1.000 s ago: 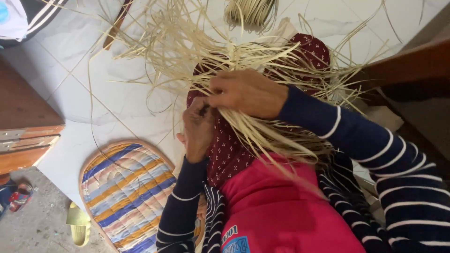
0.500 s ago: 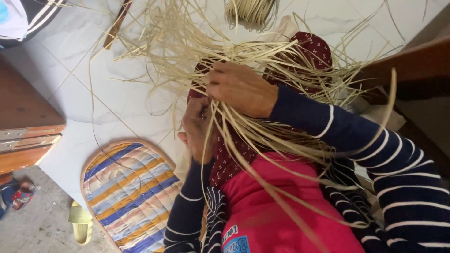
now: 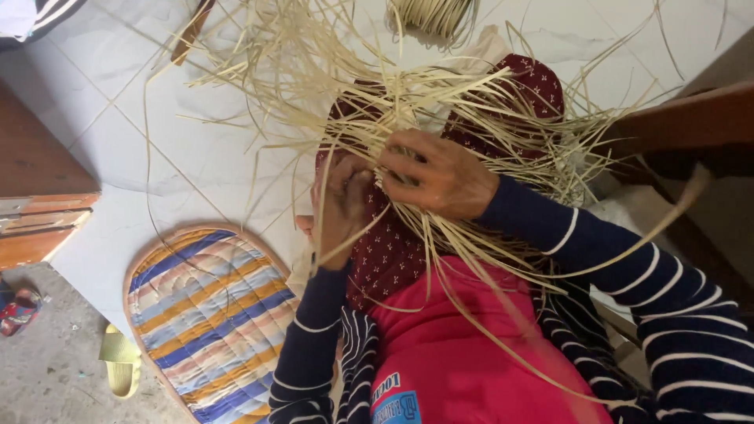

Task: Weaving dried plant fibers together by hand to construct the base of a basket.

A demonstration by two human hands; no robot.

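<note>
Pale straw-coloured strips (image 3: pixel 471 102) fan out in a loose tangle across the upper middle of the frame, thin, flat and springy; many cross one another, and several long ones curve down over the lap toward the lower right. The tangle lies on a dark red patterned cloth (image 3: pixel 385 259) spread over the knees, at centre frame.

Left hand (image 3: pixel 342 208), just left of centre: fingers curled shut around a few strips, thumb side up, touching the red cloth. Right hand (image 3: pixel 440 173), just right of it: fingers bent down, pinching strips where they cross; knuckles face the camera. The two hands sit close together, nearly touching. Both sleeves are navy with white stripes; a pink garment (image 3: pixel 471 353) fills the lower centre.

Containers: none seen.

Surroundings, left to right: wooden furniture edge (image 3: pixel 39 212) at the left border; yellow sandal (image 3: pixel 122 365) on grey floor, lower left; striped quilted mat (image 3: pixel 208 314) on white floor tiles (image 3: pixel 157 133); coil of the same pale material (image 3: pixel 432 16) at top centre; dark wooden piece (image 3: pixel 691 126) at right. Loose strips overlap the hands and partly hide the fingers.
</note>
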